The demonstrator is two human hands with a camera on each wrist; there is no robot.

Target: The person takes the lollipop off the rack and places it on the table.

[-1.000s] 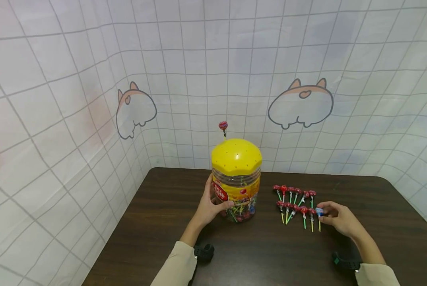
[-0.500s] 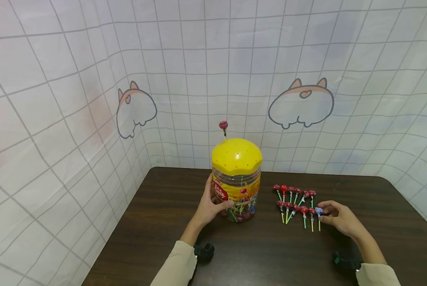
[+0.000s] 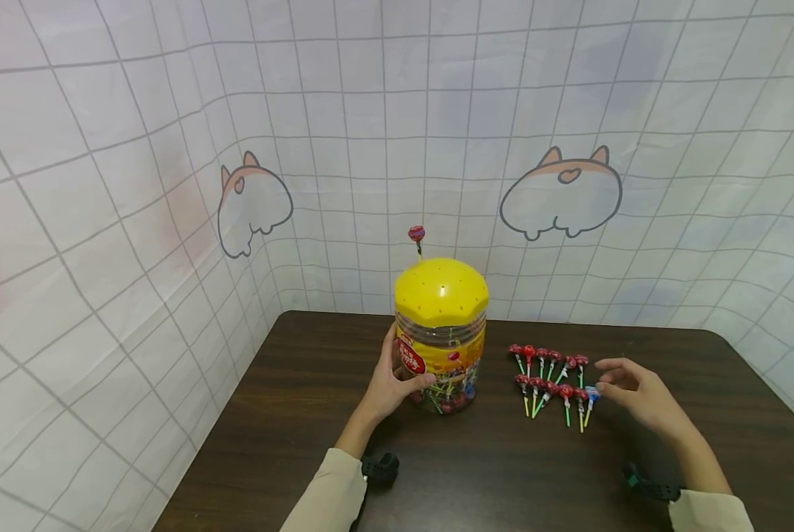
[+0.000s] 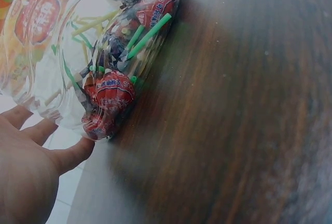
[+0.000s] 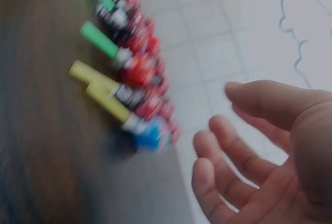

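A clear plastic candy jar (image 3: pixel 466 351) with a yellow domed lid (image 3: pixel 441 292) stands upright on the table, lollipops visible inside its base. My left hand (image 3: pixel 387 388) holds its left side, thumb across the front; in the left wrist view, the fingers touch the jar's clear wall. To the right lie two rows of lollipops, mostly red-wrapped, on green and yellow sticks. A blue-wrapped lollipop (image 3: pixel 592 393) ends the nearer row, its stick slanted. Just right of it, my right hand (image 3: pixel 643 399) hovers with loosely bent fingers and holds nothing; the right wrist view shows a gap.
One red lollipop (image 3: pixel 416 234) sticks up behind the lid. The dark wooden table (image 3: pixel 497 473) reaches back to a white grid-patterned curtain (image 3: pixel 384 170). A black strap device (image 3: pixel 381 470) is on the left wrist, another (image 3: pixel 653 488) on the right.
My right hand has let go of the blue lollipop and drawn slightly up and right. The lollipop's stick has swung a little left. My left hand and the jar have stayed put.
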